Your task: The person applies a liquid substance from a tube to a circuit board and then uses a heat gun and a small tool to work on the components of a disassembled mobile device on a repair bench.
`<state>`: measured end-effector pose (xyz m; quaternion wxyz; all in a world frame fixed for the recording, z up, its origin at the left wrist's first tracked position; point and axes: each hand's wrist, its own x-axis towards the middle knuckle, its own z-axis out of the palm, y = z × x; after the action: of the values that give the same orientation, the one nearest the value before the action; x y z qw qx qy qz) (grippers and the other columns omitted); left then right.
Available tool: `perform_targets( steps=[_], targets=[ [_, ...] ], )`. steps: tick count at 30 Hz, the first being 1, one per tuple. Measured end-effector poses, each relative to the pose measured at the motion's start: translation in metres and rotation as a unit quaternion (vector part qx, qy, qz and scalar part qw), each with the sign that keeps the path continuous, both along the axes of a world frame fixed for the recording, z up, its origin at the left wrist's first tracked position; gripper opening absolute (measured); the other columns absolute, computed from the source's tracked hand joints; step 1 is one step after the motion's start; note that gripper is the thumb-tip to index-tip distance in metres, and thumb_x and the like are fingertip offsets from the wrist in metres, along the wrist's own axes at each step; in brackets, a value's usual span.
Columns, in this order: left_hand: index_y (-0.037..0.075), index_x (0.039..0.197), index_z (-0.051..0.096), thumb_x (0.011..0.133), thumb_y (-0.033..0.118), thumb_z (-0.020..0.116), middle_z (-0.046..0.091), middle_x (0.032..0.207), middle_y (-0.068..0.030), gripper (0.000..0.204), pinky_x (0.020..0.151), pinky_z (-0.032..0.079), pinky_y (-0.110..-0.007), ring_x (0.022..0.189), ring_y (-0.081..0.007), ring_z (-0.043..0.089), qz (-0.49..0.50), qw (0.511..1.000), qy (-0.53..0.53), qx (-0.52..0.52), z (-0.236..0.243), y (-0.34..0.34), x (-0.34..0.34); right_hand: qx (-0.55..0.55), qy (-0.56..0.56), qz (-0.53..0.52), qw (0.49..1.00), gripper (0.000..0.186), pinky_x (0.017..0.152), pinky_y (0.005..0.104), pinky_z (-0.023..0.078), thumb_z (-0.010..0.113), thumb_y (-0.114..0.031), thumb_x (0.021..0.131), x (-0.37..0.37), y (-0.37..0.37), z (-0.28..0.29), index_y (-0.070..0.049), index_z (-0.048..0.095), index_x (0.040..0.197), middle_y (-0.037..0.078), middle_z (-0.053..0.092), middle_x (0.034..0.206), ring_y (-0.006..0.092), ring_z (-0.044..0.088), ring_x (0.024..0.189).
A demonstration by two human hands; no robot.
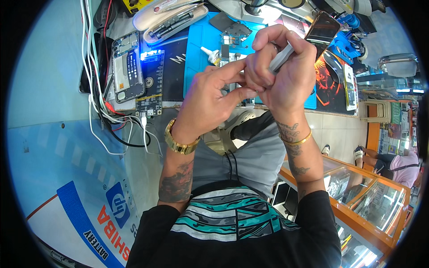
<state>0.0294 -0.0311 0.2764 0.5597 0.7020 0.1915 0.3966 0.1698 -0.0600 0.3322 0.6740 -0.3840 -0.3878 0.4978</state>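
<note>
Rod (281,58), straight, pale, in curled right hand (291,77)

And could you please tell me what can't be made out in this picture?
Head view, pale tool: full length, covered by the right grip.
Head view, left grip: whether its fingertips hold anything, hidden by the fingers.
Head view, yellow device: top, cut off by the upper edge.
Head view, mat: part, behind both grips.

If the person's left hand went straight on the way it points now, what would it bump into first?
Most likely the right hand, curled around a slim pale object. The left hand seems right up against it, though depth and actual contact are hard to judge here.
</note>
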Motion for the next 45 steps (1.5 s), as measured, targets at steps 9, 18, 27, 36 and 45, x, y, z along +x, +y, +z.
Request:
perform_targets(
  steps=[9,18,27,36,45],
  targets=[
    [-0.004,0.127,0.058,0.084,0.003,0.075,0.074,0.103,-0.0131,0.047,0.085,0.053,-0.03,0.096,-0.0166,0.07,0.017,0.998,0.014,0.065,-0.003,0.005,0.005,-0.015,0.011,-0.013,1.0,0.05,0.036,0.0272,0.022,0.031,-0.039,0.097,0.004,0.001,0.003,0.003,0.055,0.085,0.004,0.037,0.045,0.0106,0.024,0.038],
    [-0.004,0.123,0.06,0.086,-0.001,0.071,0.074,0.103,-0.0098,0.039,0.088,0.051,-0.028,0.097,-0.0127,0.067,-0.001,0.999,0.035,-0.011,0.0,0.003,0.002,-0.01,-0.029,-0.021,0.999,0.053,0.036,0.0268,0.023,0.029,-0.039,0.098,0.0,0.003,0.003,0.004,0.055,0.083,0.005,0.04,0.045,0.0102,0.027,0.037],
    [-0.003,0.131,0.057,0.087,0.001,0.07,0.073,0.11,-0.0121,0.046,0.093,0.05,-0.031,0.103,-0.0142,0.066,0.001,1.0,0.028,0.008,0.005,0.0,0.001,0.022,-0.034,-0.032,0.999,0.058,0.037,0.0264,0.027,0.028,-0.04,0.1,0.001,-0.004,0.003,0.006,0.059,0.086,0.003,0.039,0.045,0.01,0.029,0.038],
    [0.002,0.137,0.056,0.093,0.012,0.065,0.072,0.116,-0.0111,0.045,0.097,0.046,-0.037,0.108,-0.0238,0.066,0.101,0.991,0.033,0.082,0.01,0.0,-0.012,0.101,0.067,-0.1,0.988,0.065,0.045,0.0297,0.032,0.025,-0.047,0.106,0.014,-0.019,-0.001,0.006,0.061,0.105,0.002,0.039,0.053,0.0128,0.033,0.045],
    [-0.004,0.127,0.058,0.101,0.007,0.054,0.07,0.102,-0.0133,0.029,0.09,0.049,-0.03,0.096,-0.0155,0.064,0.299,0.951,-0.049,-0.053,0.008,-0.055,-0.048,0.192,0.413,-0.22,0.863,0.045,0.081,0.0374,0.043,0.049,-0.042,0.104,0.065,-0.061,-0.051,-0.002,0.055,0.124,0.006,0.052,0.088,0.0195,0.05,0.082]
  ],
)
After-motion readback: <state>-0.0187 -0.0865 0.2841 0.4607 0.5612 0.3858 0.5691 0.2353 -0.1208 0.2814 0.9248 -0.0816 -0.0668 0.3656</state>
